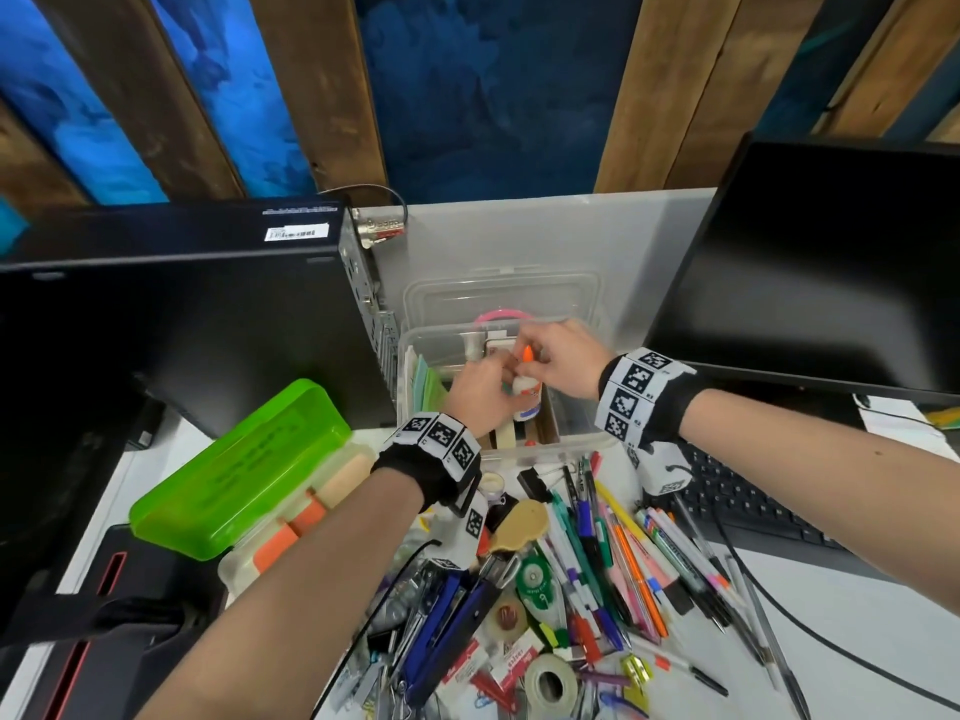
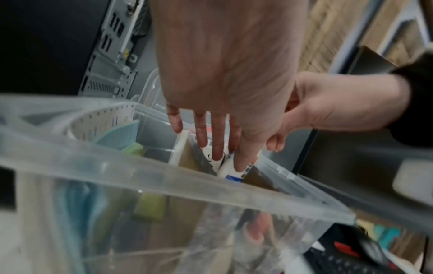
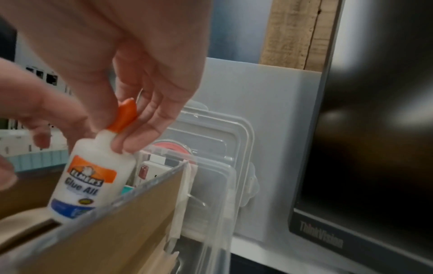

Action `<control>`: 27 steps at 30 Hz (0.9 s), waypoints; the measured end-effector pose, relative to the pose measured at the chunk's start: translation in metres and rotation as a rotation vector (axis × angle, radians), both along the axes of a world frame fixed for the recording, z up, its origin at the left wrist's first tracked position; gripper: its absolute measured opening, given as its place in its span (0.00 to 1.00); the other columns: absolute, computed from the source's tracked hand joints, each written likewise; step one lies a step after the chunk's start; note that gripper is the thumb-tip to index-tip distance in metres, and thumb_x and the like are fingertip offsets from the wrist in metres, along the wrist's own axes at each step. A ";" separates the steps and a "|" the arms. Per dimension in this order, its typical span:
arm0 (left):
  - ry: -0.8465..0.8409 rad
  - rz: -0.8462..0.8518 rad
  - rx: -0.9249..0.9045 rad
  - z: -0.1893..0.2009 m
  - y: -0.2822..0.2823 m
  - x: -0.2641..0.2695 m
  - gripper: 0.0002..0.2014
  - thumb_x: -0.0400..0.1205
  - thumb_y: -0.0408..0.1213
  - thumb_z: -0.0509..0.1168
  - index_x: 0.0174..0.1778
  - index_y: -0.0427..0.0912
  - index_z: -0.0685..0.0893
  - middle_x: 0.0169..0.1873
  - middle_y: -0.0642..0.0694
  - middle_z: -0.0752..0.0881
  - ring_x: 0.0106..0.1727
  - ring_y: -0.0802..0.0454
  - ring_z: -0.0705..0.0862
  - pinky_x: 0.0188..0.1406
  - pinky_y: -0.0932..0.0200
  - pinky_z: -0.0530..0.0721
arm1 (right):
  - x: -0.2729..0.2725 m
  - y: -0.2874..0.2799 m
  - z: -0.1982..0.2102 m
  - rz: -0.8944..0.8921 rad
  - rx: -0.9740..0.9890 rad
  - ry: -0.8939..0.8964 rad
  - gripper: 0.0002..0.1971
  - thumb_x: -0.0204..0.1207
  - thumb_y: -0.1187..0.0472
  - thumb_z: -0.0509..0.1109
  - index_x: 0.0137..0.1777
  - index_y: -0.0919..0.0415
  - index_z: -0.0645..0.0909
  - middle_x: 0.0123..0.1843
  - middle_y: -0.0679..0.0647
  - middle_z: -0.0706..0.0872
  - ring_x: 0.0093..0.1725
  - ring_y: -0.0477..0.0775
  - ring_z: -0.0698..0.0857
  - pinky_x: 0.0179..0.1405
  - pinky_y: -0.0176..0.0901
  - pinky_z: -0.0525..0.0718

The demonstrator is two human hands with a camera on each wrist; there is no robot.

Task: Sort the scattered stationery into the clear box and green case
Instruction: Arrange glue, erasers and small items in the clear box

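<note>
Right hand [image 3: 131, 77] pinches the glue [image 3: 93, 176] by its neck, upright, low in the box [image 1: 576, 439]; left hand [image 1: 480, 392] fingers straight, steadying it.

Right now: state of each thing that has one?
clear box: open, lid propped behind it
green case: lid raised, erasers inside
glue bottle: capped, upright, partly in the box
right hand: pinches bottle neck
left hand: fingers straight, touching the bottle
monitor: screen dark
</note>
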State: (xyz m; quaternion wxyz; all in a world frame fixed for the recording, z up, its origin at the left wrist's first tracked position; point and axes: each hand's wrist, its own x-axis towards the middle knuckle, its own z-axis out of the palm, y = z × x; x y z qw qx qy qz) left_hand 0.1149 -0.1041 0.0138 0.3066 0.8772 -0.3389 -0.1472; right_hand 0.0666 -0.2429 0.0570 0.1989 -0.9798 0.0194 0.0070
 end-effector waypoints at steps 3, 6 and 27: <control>-0.139 -0.103 0.241 -0.006 0.007 0.001 0.21 0.78 0.43 0.68 0.67 0.48 0.75 0.64 0.48 0.82 0.66 0.44 0.76 0.67 0.43 0.72 | 0.000 -0.002 -0.006 0.029 -0.054 0.059 0.03 0.77 0.63 0.70 0.47 0.61 0.84 0.44 0.54 0.87 0.48 0.54 0.84 0.52 0.46 0.81; -0.213 -0.192 0.387 -0.006 0.012 0.001 0.20 0.79 0.43 0.64 0.68 0.51 0.76 0.66 0.49 0.80 0.73 0.46 0.69 0.73 0.40 0.60 | 0.004 -0.004 -0.003 0.056 -0.137 0.102 0.05 0.77 0.64 0.69 0.48 0.62 0.86 0.48 0.54 0.88 0.50 0.55 0.84 0.55 0.47 0.81; -0.348 -0.332 0.629 -0.008 0.013 -0.005 0.21 0.79 0.49 0.64 0.70 0.56 0.78 0.76 0.52 0.74 0.84 0.47 0.51 0.71 0.25 0.29 | 0.008 0.018 -0.038 0.366 -0.497 0.413 0.06 0.78 0.62 0.65 0.44 0.59 0.84 0.44 0.53 0.85 0.46 0.54 0.80 0.52 0.43 0.68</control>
